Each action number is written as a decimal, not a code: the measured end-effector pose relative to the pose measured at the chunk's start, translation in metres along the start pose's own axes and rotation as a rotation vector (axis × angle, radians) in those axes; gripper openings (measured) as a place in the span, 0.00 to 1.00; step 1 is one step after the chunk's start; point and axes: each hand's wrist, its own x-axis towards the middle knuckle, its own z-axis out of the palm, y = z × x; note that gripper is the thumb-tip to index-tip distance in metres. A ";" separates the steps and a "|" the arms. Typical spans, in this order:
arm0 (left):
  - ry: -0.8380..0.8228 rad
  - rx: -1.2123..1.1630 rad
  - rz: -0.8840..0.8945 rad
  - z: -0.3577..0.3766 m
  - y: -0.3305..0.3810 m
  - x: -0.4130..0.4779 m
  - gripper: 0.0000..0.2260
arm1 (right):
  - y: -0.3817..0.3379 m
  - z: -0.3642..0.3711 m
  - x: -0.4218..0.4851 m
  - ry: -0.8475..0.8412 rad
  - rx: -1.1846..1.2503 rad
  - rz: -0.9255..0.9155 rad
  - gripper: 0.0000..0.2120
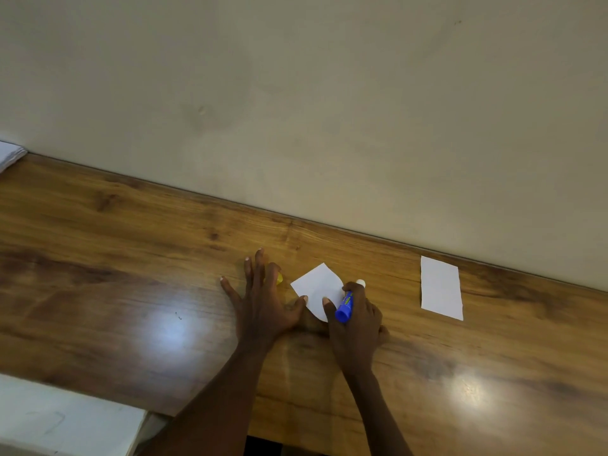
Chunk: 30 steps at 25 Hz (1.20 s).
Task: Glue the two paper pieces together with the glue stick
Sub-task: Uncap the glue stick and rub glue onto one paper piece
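A small white paper piece (316, 288) lies on the wooden table (131, 258) between my hands. My left hand (263, 301) rests flat with fingers spread, its thumb on the paper's left edge. A yellow cap (280, 278) peeks out from under its fingers. My right hand (355, 324) grips a blue glue stick (344, 307), whose white tip (361, 283) points away from me at the paper's right side. A second white paper piece (441, 287) lies apart to the right, near the wall.
A beige wall (329, 110) runs along the table's far edge. A stack of white paper (10, 154) sits at the far left. A white sheet or surface (65, 419) lies at the lower left, by the table's near edge.
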 end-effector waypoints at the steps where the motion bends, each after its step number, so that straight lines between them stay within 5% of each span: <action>1: 0.001 -0.003 0.000 0.000 0.000 0.000 0.34 | -0.003 -0.001 0.000 0.010 0.153 0.016 0.20; 5: -0.002 0.009 -0.001 0.000 0.000 0.001 0.35 | -0.008 -0.001 -0.008 0.229 0.633 0.145 0.27; 11: -0.001 -0.008 -0.004 0.002 0.001 0.001 0.34 | -0.016 0.017 -0.020 0.418 0.735 0.332 0.32; 15: 0.020 -0.045 0.001 -0.001 0.000 0.000 0.32 | -0.016 0.007 -0.011 0.434 0.744 0.233 0.28; 18: 0.053 -0.102 -0.010 -0.003 0.000 -0.001 0.28 | -0.013 -0.012 0.012 0.375 0.663 0.041 0.23; 23: 0.034 -0.056 -0.018 -0.002 0.000 0.000 0.32 | -0.007 -0.024 0.047 -0.050 0.366 -0.141 0.21; 30: 0.021 -0.018 -0.003 0.000 0.001 0.000 0.33 | 0.000 -0.004 0.039 0.073 0.014 -0.209 0.17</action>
